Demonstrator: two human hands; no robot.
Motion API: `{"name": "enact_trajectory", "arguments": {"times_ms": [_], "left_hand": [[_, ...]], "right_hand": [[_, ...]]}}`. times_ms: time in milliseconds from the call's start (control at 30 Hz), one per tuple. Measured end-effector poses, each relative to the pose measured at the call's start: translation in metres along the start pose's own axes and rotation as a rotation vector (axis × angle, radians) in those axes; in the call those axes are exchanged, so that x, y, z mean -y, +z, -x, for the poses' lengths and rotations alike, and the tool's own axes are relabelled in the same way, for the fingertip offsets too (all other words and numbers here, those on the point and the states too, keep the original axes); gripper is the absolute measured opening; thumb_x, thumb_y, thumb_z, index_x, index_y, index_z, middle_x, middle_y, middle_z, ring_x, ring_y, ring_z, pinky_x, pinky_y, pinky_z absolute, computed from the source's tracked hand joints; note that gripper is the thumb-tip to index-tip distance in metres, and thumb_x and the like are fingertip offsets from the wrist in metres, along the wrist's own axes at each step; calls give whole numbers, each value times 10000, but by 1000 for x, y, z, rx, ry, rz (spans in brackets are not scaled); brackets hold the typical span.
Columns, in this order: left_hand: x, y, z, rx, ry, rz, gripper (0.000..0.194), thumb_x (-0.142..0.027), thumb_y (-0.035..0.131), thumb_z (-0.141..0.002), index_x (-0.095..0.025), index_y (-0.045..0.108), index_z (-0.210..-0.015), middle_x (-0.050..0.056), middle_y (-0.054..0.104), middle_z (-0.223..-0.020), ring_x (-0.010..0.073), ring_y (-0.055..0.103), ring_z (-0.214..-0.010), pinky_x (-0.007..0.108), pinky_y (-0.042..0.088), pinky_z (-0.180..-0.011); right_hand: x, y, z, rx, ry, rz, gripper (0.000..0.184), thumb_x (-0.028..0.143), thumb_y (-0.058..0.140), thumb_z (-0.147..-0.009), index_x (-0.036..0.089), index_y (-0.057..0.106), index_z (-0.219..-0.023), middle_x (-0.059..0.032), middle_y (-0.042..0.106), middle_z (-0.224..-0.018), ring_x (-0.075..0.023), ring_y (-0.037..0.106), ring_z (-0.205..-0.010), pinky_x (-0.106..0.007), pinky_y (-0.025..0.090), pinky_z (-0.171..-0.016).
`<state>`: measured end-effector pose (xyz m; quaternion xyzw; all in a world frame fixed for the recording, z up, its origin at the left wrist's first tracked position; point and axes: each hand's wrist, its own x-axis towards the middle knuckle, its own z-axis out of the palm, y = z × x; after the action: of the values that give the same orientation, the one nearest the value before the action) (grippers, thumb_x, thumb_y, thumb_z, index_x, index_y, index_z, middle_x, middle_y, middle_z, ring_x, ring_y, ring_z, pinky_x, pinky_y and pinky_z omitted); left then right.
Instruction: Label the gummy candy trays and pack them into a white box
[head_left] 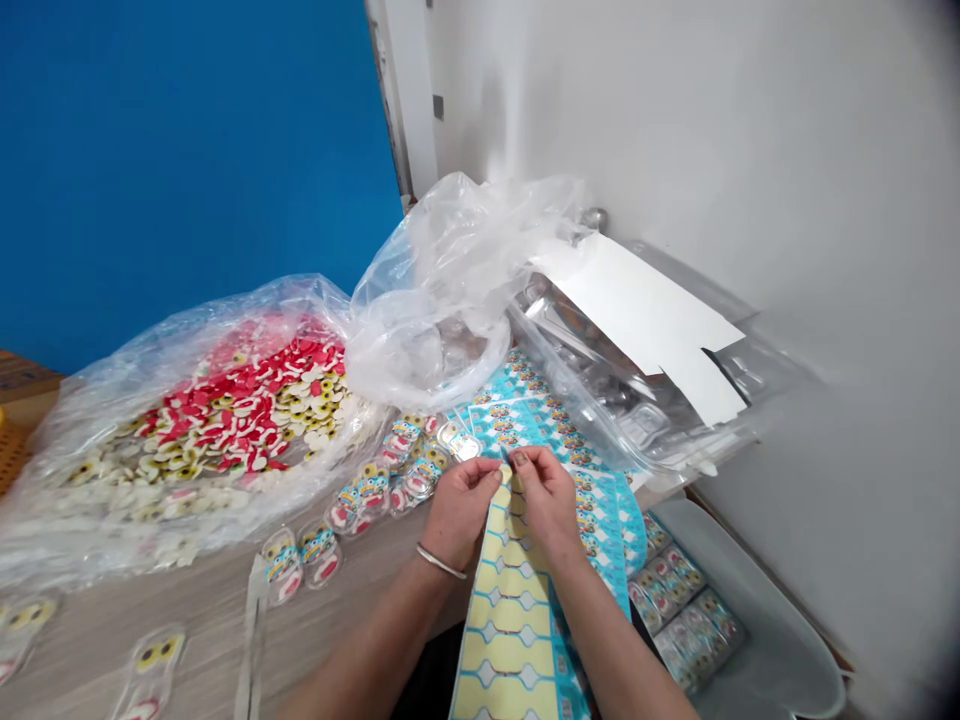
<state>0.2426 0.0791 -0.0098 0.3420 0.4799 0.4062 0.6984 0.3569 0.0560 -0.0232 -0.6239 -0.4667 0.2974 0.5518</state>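
A long sticker sheet (pixel 504 625), pale yellow with blue-edged label shapes down its length, runs from the bottom edge up to my hands. My left hand (pixel 457 508) pinches its top left corner between thumb and fingers. At the top right corner my right hand (pixel 546 495) is closed on the same sheet. The two sets of fingertips almost meet; exactly what lies between them is too small to tell. Blue printed label sheets (pixel 604 510) lie behind and beside my right hand. Left of my left hand sit several small clear candy packs (pixel 420 475) with blue labels.
A large clear bag (pixel 247 400) of red, white and yellow gummies covers the left. Behind stands a crumpled plastic bag (pixel 465 250). Clear plastic blisters (pixel 637 400) lie under white card (pixel 622 300). Lower right, a grey bin (pixel 787 620) holds packs. Unlabelled packs (pixel 154 665) lie near left.
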Motion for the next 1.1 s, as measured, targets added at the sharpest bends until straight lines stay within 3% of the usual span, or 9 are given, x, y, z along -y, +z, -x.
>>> {"name": "enact_trajectory", "arguments": {"times_ms": [67, 167, 333, 500, 633, 867, 967, 1100], "left_hand": [[1, 1, 2, -30, -30, 26, 250, -337, 805, -626, -155, 702, -762, -14, 664, -619, 98, 552, -530, 219, 433, -561], [0, 1, 3, -44, -36, 32, 242, -325, 800, -628, -154, 702, -767, -9, 677, -639, 97, 559, -538, 216, 436, -564], [-4, 1, 2, -41, 22, -3, 206, -304, 777, -644, -154, 703, -764, 11, 705, -698, 121, 608, -628, 228, 463, -630], [-2, -1, 0, -34, 75, -100, 177, -291, 749, -662, -155, 685, -756, -3, 677, -667, 116, 586, -607, 222, 446, -599], [1, -1, 2, -7, 61, -102, 196, -309, 746, -671, -155, 675, -770, -4, 668, -676, 114, 580, -600, 218, 433, -579], [0, 2, 5, -35, -18, -6, 247, -322, 777, -633, -154, 659, -770, -22, 645, -636, 90, 541, -540, 206, 422, -550], [1, 1, 5, -45, -17, 13, 264, -332, 776, -638, -149, 666, -792, -4, 670, -673, 98, 563, -563, 212, 440, -570], [4, 1, 5, -30, 37, -32, 251, -329, 765, -667, -139, 679, -805, 16, 686, -703, 110, 592, -605, 214, 454, -596]], "right_hand": [[-4, -1, -2, 10, 113, -74, 257, 414, 533, -907, 192, 619, -809, -6, 622, -744, -160, 551, -704, -278, 455, -666], [-7, -3, -2, 90, 134, -97, 258, 417, 551, -896, 188, 640, -818, -6, 640, -742, -159, 559, -693, -270, 449, -653], [-2, -6, 3, 129, -55, 32, 188, 327, 535, -909, 227, 682, -966, -43, 703, -953, -203, 629, -888, -318, 479, -807], [4, -7, 5, 138, -186, 155, 181, 270, 488, -923, 240, 665, -902, -42, 681, -901, -205, 618, -870, -327, 467, -809], [3, -4, 6, 101, -76, 87, 152, 281, 511, -913, 220, 631, -844, -23, 637, -830, -184, 584, -803, -299, 447, -742], [-9, -1, 5, 78, 197, -258, 187, 373, 580, -881, 200, 617, -824, 6, 618, -776, -147, 546, -715, -262, 430, -675], [-6, -3, 6, 115, 177, -221, 203, 391, 592, -878, 197, 616, -827, 7, 620, -757, -147, 553, -697, -258, 430, -652], [3, -5, 8, 103, 46, -53, 154, 352, 601, -880, 201, 629, -893, -17, 664, -853, -172, 603, -803, -287, 457, -748]]}}
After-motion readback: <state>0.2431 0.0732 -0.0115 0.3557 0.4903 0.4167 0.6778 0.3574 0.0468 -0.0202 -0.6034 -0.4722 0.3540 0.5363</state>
